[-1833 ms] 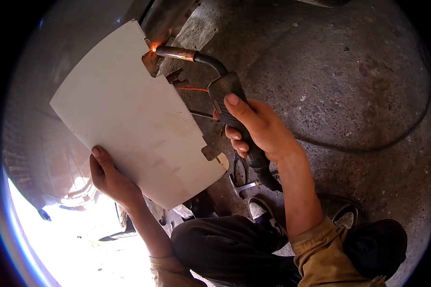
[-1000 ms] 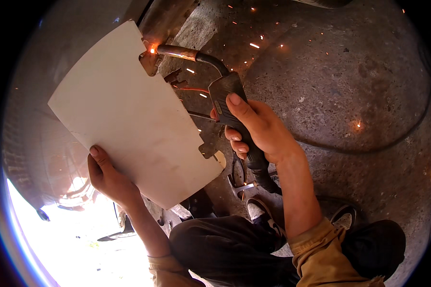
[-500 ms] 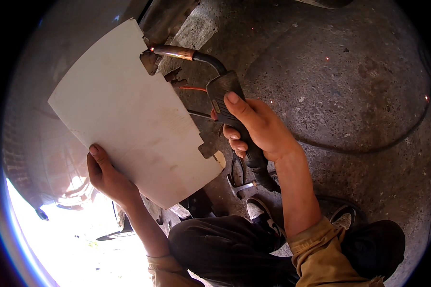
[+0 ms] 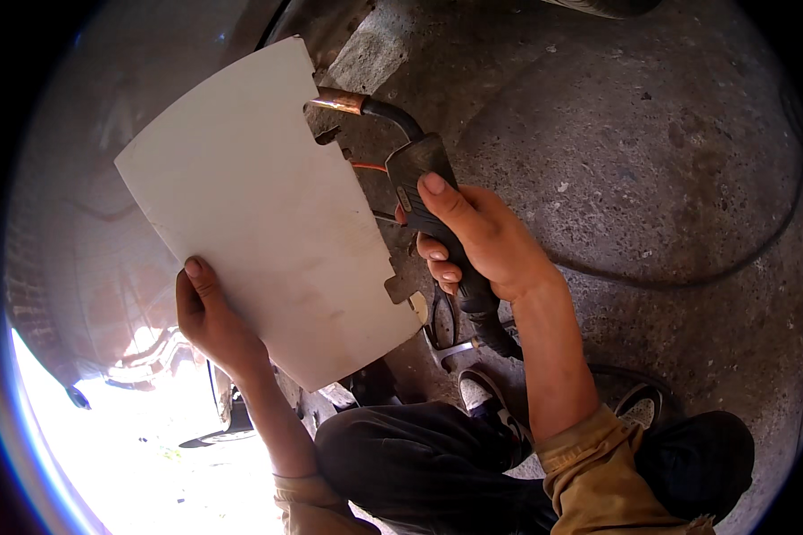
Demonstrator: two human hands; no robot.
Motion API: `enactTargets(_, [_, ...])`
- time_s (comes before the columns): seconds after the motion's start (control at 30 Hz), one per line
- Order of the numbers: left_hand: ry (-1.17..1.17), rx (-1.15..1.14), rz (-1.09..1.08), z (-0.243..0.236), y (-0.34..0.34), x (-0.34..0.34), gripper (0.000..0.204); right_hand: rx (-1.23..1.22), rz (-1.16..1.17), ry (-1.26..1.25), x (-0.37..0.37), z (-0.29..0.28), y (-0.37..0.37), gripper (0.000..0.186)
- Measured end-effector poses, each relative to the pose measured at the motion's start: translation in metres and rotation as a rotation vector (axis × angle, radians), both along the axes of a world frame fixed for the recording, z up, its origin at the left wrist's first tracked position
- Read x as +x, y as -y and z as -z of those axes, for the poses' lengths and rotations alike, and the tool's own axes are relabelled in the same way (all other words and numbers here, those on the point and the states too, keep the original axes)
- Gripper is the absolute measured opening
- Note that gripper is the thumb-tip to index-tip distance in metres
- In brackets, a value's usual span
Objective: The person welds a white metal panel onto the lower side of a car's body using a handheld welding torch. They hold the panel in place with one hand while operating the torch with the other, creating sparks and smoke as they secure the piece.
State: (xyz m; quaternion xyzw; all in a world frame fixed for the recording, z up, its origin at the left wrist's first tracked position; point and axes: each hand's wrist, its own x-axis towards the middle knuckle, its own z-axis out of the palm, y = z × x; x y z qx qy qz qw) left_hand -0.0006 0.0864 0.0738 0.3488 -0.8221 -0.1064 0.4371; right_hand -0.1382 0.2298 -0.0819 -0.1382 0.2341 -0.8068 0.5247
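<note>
My left hand (image 4: pixel 216 314) is closed on the lower left edge of a large whitish sheet (image 4: pixel 250 196), thumb on the near face. The sheet is stiff, with notches along its right side. In my right hand (image 4: pixel 482 234) is a black-handled welding torch (image 4: pixel 424 169), fingers wrapped round the grip. Its bent neck runs left to a copper-coloured nozzle (image 4: pixel 339 100). The nozzle's tip is hidden behind the sheet's upper right edge, and no glow shows there. What lies behind the sheet is mostly hidden.
A hammer (image 4: pixel 455 349) lies on the rough concrete floor (image 4: pixel 651 178) beside my shoe (image 4: pixel 480 392). A dark cable (image 4: pixel 669 283) curves across the floor at the right. A large glossy car body panel (image 4: pixel 71 223) rises on the left. Bright light comes in at lower left.
My left hand has moved the sheet to the right, so it now covers the nozzle's tip. The bright spot there and the sparks over the floor are gone. My right hand has stayed put.
</note>
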Motion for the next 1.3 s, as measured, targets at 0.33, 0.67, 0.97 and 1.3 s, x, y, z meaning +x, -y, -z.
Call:
enactTargets(0.33, [0.036, -0.010, -0.019, -0.001, -0.003, -0.002, 0.045, -0.031, -0.019, 0.013, 0.001, 0.001, 0.003, 0.060])
enactTargets(0.67, [-0.045, -0.047, -0.065, -0.011, 0.002, 0.006, 0.047, -0.002, -0.009, 0.100, 0.009, 0.002, -0.002, 0.062])
enactTargets(0.97, [-0.055, -0.037, -0.054, -0.011, 0.006, 0.011, 0.047, -0.051, -0.018, 0.138, 0.017, -0.004, 0.003, 0.060])
enactTargets(1.3, [-0.056, -0.028, -0.016, -0.006, 0.002, 0.006, 0.047, -0.041, -0.001, 0.102, 0.017, -0.006, 0.003, 0.062])
